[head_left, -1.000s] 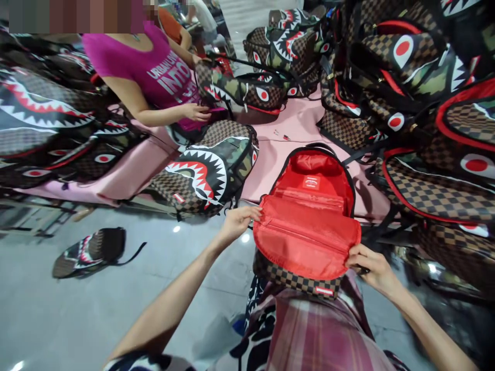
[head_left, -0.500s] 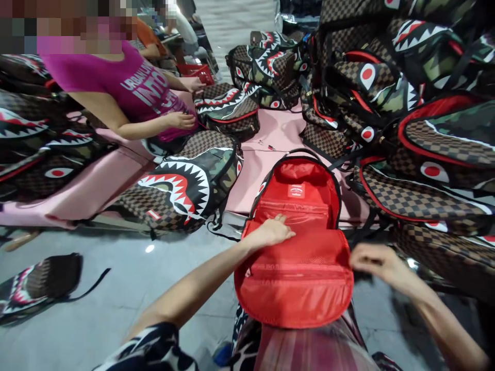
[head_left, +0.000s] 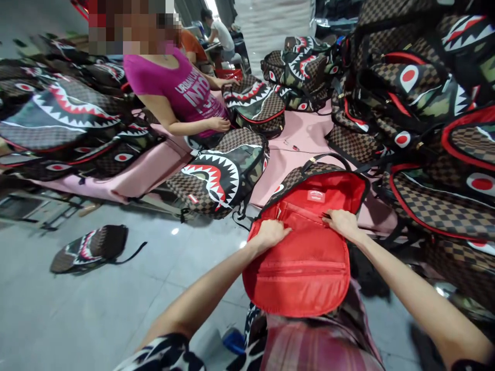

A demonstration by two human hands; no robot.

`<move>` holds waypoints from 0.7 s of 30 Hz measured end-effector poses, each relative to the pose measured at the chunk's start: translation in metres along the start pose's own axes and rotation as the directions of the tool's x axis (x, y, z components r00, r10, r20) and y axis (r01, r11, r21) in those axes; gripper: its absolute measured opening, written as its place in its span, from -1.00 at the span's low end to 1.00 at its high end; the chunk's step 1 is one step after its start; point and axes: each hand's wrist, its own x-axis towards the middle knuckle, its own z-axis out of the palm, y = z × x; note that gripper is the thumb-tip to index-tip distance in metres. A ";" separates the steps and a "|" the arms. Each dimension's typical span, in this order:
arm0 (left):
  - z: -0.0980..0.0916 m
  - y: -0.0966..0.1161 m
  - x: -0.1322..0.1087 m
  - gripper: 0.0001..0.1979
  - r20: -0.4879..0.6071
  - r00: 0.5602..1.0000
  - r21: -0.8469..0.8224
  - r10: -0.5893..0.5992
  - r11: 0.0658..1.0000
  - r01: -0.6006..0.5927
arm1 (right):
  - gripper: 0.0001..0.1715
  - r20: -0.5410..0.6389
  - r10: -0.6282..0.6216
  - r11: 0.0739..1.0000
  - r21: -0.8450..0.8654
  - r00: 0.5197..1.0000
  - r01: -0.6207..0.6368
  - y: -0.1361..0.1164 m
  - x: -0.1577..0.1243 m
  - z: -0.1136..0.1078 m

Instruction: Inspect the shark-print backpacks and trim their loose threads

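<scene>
An unzipped backpack [head_left: 297,288] with bright red lining lies open in front of me, its brown checkered outside showing at the far rim. My left hand [head_left: 273,233] is closed on the lining at the left side, by the end of the inner pocket edge. Across from it, my right hand [head_left: 342,224] is closed over the right end of that pocket edge. Thin dark tips show at its fingertips, too small to name. A pale label [head_left: 316,196] sits on the lining deeper in the bag. The front flap hangs toward my lap.
Shark-mouth backpacks are heaped at right [head_left: 444,196] and left [head_left: 77,113]. Another backpack [head_left: 220,175] lies beside mine on the pink table [head_left: 301,129]. A co-worker in a purple shirt [head_left: 189,93] sits across, a hand near a bag. One bag [head_left: 93,247] lies on the floor.
My right hand has moved from beyond the flap's right side onto the inner pocket. My left hand has curled at the left side. The bag's opening has spread wider, and the view has turned left.
</scene>
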 end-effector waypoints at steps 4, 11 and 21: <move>0.001 -0.004 0.013 -0.53 -0.199 0.970 -0.036 -0.137 0.991 0.132 | -0.60 0.017 0.056 0.998 0.012 0.998 -0.056 0.013 -0.002 0.004; 0.007 0.012 0.034 -0.65 -0.081 0.990 -0.012 0.114 0.993 -0.115 | -0.59 0.027 0.054 0.996 0.069 0.998 -0.056 0.029 0.000 0.007; 0.016 0.034 0.065 -0.61 -0.018 0.989 0.129 0.147 0.981 -0.144 | -0.57 -0.024 -0.215 0.951 0.220 0.976 0.215 0.057 0.058 -0.036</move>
